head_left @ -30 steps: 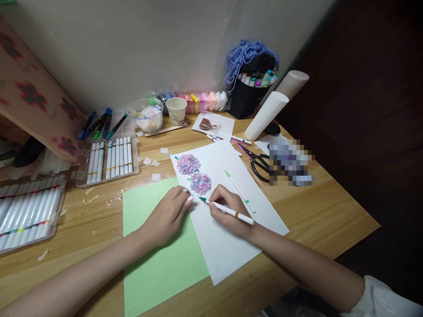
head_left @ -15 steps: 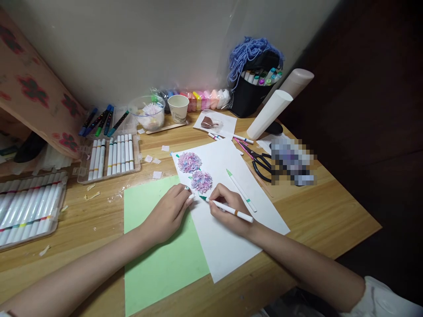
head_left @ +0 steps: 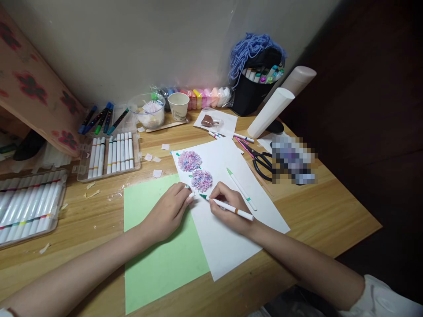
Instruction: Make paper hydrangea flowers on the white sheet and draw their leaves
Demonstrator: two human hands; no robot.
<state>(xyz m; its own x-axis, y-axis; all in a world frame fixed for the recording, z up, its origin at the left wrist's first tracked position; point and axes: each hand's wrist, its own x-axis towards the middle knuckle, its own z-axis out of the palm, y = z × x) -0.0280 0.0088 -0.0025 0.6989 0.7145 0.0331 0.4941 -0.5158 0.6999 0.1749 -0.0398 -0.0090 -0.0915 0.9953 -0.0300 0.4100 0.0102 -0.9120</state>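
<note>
My right hand (head_left: pixel 229 204) grips a white marker (head_left: pixel 236 211) with a brown band. Its dark green tip is at the white paper (head_left: pixel 247 240), just below two pink-purple crumpled-paper flower heads (head_left: pixel 202 180). Closed at the paper's left edge, my left hand (head_left: pixel 170 209) pinches a small white marker cap (head_left: pixel 191 194), part of it hidden by the fingers. A second marker (head_left: pixel 241 189), with a light green tip and uncapped, lies on the paper to the right of the flowers. Under the left wrist is a green sheet (head_left: pixel 161 268), partly overlapped by the white paper.
Marker cases (head_left: pixel 109 163) stand at the left. Along the wall are a clear bowl (head_left: pixel 150 116), a paper cup (head_left: pixel 178 107), packed colored clay (head_left: pixel 211 97) and a black marker holder (head_left: pixel 247 99). Scissors (head_left: pixel 261 160) and a white tube (head_left: pixel 272 112) are at the right.
The view has shifted very slightly. Both hands, the marker and the cap stay in nearly the same place.
</note>
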